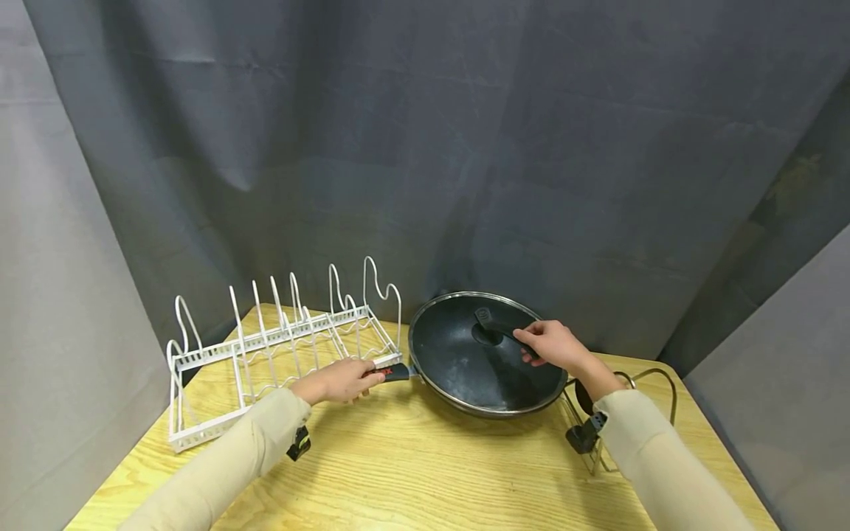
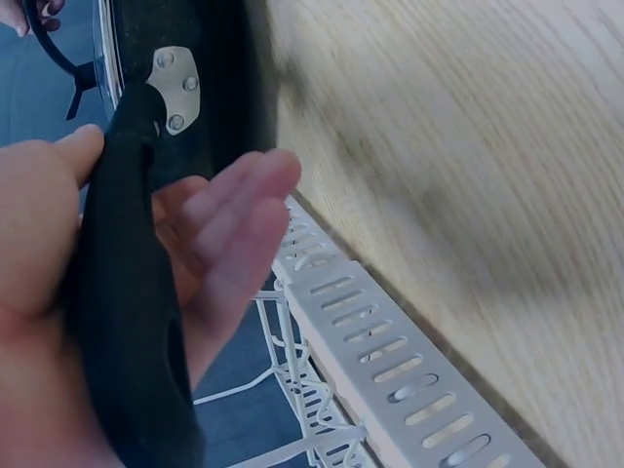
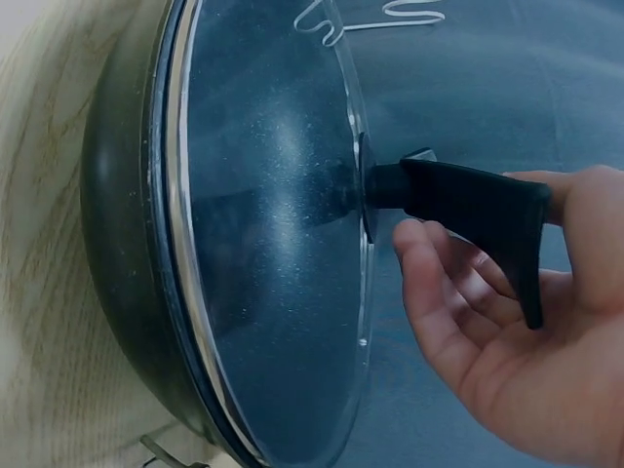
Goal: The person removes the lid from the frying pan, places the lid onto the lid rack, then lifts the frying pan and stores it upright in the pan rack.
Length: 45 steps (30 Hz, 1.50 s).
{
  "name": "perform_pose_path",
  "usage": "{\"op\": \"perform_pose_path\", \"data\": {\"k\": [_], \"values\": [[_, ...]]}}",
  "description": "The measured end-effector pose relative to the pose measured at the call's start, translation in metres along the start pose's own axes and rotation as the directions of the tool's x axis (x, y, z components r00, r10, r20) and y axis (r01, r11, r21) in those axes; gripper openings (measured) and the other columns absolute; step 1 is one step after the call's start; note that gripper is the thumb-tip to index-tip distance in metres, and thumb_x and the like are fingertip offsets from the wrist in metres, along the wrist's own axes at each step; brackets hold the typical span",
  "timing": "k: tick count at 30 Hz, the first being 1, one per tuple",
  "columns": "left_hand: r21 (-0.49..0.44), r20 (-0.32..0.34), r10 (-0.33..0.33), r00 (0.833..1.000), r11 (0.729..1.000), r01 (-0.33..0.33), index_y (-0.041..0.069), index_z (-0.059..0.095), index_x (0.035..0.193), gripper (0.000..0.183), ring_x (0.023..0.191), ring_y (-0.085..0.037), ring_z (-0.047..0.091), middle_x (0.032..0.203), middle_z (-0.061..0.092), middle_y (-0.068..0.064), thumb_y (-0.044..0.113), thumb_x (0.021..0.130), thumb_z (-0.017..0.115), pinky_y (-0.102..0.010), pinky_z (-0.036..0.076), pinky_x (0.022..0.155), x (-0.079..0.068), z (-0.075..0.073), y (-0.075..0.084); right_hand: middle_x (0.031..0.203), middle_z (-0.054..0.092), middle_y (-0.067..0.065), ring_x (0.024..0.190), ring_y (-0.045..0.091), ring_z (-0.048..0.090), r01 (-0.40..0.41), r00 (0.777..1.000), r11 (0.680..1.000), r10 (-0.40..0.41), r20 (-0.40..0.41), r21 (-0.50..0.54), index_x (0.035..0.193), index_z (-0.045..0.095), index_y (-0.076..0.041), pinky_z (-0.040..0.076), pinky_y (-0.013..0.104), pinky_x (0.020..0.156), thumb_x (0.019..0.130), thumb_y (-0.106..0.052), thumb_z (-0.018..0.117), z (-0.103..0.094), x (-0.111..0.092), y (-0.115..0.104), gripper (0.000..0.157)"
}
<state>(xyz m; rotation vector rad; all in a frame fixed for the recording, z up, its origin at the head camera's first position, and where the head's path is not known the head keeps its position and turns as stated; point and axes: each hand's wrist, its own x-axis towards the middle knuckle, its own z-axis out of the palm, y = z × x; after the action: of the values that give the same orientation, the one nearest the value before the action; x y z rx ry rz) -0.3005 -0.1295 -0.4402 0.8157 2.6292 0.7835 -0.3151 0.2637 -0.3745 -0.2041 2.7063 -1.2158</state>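
We see a big dark pan (image 3: 122,244) near the back of the desk (image 1: 425,472), right of the middle. A see-through lid (image 1: 458,361) sits on top of it, with a shiny rim all around. The left hand (image 1: 341,377) holds the black pan handle (image 1: 397,372). Its thumb lies on one side and its fingers bend loosely on the other. We can spot red marks on that handle. The right hand (image 1: 554,345) pinches the black lid handle (image 3: 478,200), which sticks up from the middle of the lid and bends over to one side.

To the left of the pan we see a white rack (image 1: 207,431) with tall wire loops. The left hand is just beside its front edge; we cannot tell if they touch. On the other side, by the right arm, a thin wire stand (image 1: 675,402) is partly hidden. A dark gray cloth (image 1: 465,147) hangs behind everything.
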Motion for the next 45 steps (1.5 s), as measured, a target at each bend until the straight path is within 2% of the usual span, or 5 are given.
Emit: {"op": "perform_pose_path", "data": {"k": [12,26,35,41,45], "values": [[-0.148,0.058,-0.113,0.992,0.982,0.121,0.007,0.059,0.092,0.034,0.065,-0.032,0.068,0.082,0.066,-0.014,0.036,0.1,0.046,-0.04,0.053,0.055,0.004,-0.001,-0.003,0.098,0.063,0.022,0.088,0.032,0.063,-0.063,0.998,0.993,0.06,0.029,0.105,0.116,0.057,0.01,0.052,0.043,0.077,0.097,-0.031,0.054,0.004,0.015,0.002,0.045],[-0.182,0.08,-0.172,0.982,0.966,0.184,-0.002,0.061,0.098,0.047,0.052,-0.027,0.065,0.069,0.067,-0.013,0.041,0.1,0.043,-0.045,0.054,0.054,0.007,0.001,-0.006,0.116,0.059,0.027,0.102,0.033,0.062,-0.147,0.959,0.943,0.063,0.275,0.297,0.127,0.046,0.015,0.049,0.044,0.087,0.101,-0.029,0.046,0.002,0.027,0.011,0.051],[-0.145,0.06,-0.164,0.985,0.975,0.171,0.0,0.061,0.093,0.044,0.043,-0.015,0.057,0.057,0.062,-0.008,0.04,0.1,0.044,-0.032,0.049,0.043,0.007,0.0,-0.005,0.111,0.064,0.019,0.086,0.017,0.068,-0.258,0.897,0.831,0.016,0.442,0.493,0.137,0.029,0.015,0.053,0.03,0.076,0.104,-0.024,0.037,-0.003,0.031,0.019,0.051],[-0.172,0.054,-0.173,0.983,0.969,0.18,-0.001,0.061,0.092,0.046,0.041,-0.012,0.051,0.055,0.06,-0.007,0.041,0.099,0.045,-0.024,0.041,0.038,0.007,0.001,-0.004,0.096,0.069,0.009,0.056,0.002,0.057,-0.304,0.898,0.714,-0.006,0.441,0.631,0.131,0.034,0.015,0.048,0.014,0.052,0.102,-0.019,0.044,-0.003,0.033,0.023,0.047],[-0.171,0.055,-0.169,0.984,0.969,0.177,-0.001,0.061,0.092,0.045,0.041,-0.012,0.05,0.056,0.059,-0.008,0.041,0.099,0.045,-0.026,0.042,0.039,0.005,0.0,-0.004,0.087,0.067,0.005,0.05,0.001,0.048,-0.31,0.899,0.68,-0.019,0.438,0.664,0.127,0.041,0.013,0.041,0.013,0.046,0.102,-0.018,0.044,-0.002,0.032,0.023,0.04]]}}
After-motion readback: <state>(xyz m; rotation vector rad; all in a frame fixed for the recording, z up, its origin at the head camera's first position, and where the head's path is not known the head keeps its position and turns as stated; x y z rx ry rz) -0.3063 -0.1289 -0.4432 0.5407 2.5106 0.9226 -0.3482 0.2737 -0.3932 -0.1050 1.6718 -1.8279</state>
